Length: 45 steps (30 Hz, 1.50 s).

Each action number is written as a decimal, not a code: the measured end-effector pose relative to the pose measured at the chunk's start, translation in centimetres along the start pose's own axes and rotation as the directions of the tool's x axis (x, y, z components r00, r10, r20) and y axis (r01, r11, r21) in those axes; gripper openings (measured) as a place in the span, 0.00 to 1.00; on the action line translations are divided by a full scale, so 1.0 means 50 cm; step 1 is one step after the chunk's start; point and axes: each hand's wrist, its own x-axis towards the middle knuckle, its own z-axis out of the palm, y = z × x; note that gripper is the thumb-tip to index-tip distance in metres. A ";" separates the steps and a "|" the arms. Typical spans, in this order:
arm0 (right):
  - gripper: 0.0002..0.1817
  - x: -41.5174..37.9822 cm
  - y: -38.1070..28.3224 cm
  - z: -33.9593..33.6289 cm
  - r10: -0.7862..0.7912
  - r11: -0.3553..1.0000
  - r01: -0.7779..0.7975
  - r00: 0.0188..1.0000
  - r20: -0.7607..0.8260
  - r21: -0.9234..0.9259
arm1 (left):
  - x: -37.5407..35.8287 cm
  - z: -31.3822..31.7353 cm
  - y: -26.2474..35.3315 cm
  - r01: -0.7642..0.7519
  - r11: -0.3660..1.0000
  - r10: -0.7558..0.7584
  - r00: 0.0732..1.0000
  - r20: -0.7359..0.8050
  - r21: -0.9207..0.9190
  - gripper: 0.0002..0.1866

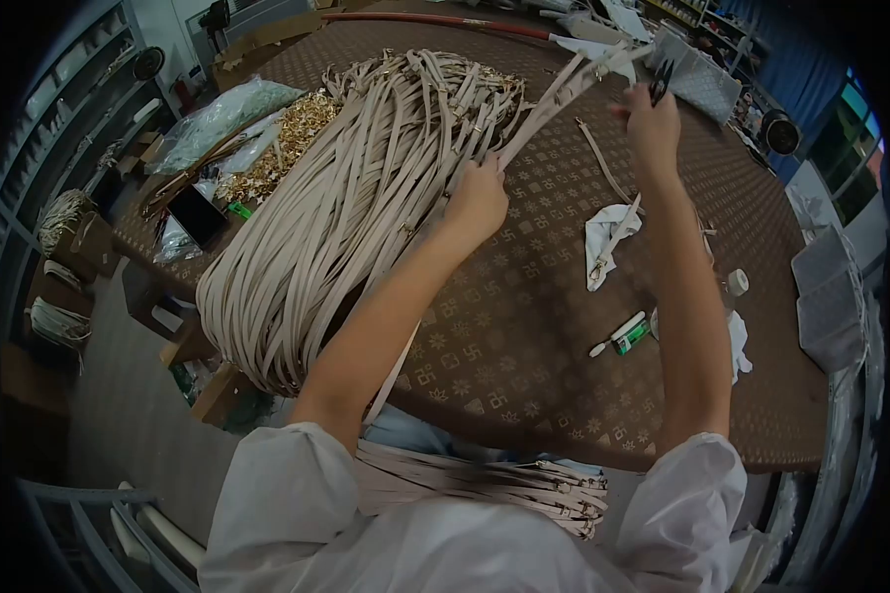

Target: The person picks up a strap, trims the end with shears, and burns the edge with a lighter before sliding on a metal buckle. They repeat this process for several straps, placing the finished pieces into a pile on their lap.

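A big heap of beige straps point(316, 227) with gold-coloured metal fittings covers the left side of the table. My left hand point(477, 203) is closed round a bunch of straps at the heap's right edge. From that fist a few strap ends point(554, 104) stretch up and to the right. My right hand point(653, 128) is raised at the far right of these ends, wrapped round a black hand tool point(665, 77) that looks like pliers. Its working end is too small to make out. More straps point(485, 484) lie across my lap.
The patterned brown table point(504, 326) carries a pile of gold metal pieces point(292, 143), plastic bags point(218, 124) and a phone point(198, 215) at left. Near my right forearm are a white cloth point(608, 237), a green-labelled item point(630, 334) and a small white-capped bottle point(737, 283).
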 end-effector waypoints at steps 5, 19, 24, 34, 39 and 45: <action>0.10 -0.262 0.110 -0.059 0.338 0.908 -0.404 0.860 0.382 0.106 | -0.028 0.143 -0.120 -0.191 0.841 0.138 0.980 0.140 0.506 0.22; 0.15 -0.349 0.126 -0.127 0.575 0.384 -0.860 0.508 0.642 0.336 | -0.320 -0.103 0.167 0.430 0.871 -0.012 0.500 0.866 -0.236 0.13; 0.17 -0.379 0.113 -0.127 0.509 0.791 -0.611 0.659 0.554 0.000 | -0.447 -0.109 0.120 0.493 0.828 0.076 0.372 0.925 -0.266 0.15; 0.16 -0.488 0.108 -0.149 0.346 0.835 0.013 0.764 0.544 -0.550 | -0.506 -0.100 0.030 0.202 0.797 0.386 0.554 0.737 -0.569 0.17; 0.11 -0.526 0.060 -0.136 0.361 0.770 0.009 0.819 0.446 -0.638 | -0.422 -0.081 0.019 0.670 0.567 -0.302 0.710 0.637 -0.479 0.17; 0.09 -0.552 0.070 -0.156 0.381 0.893 -0.209 0.822 0.423 -0.397 | -0.382 -0.055 0.013 0.601 0.645 -0.344 0.780 0.523 -0.472 0.18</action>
